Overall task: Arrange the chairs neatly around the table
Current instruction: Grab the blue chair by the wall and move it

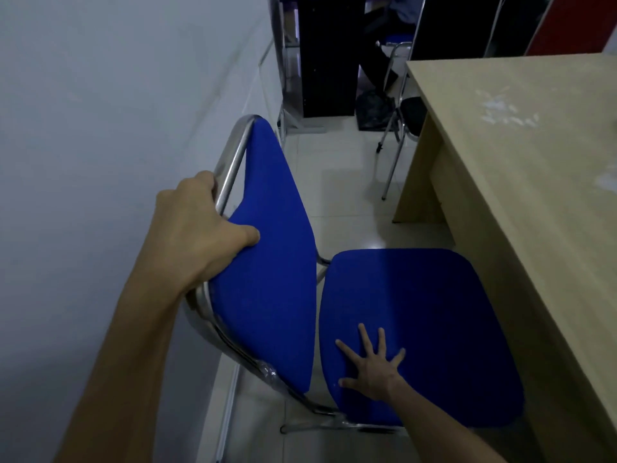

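A blue padded chair [420,315] with a chrome tube frame stands between the white wall and the light wooden table [521,182], its seat facing the table's edge. My left hand [203,228] grips the top of the chair's backrest [273,248], fingers wrapped over the metal tube and thumb on the blue pad. My right hand [374,365] lies flat on the near part of the seat with its fingers spread. The seat's right edge reaches just under the table's side.
The white wall [117,95] runs close along the left. Another chrome-legged chair [397,95] stands at the table's far corner, with a seated person's legs and a dark desk [327,55] behind it. Pale floor tiles [347,195] show between chair and table.
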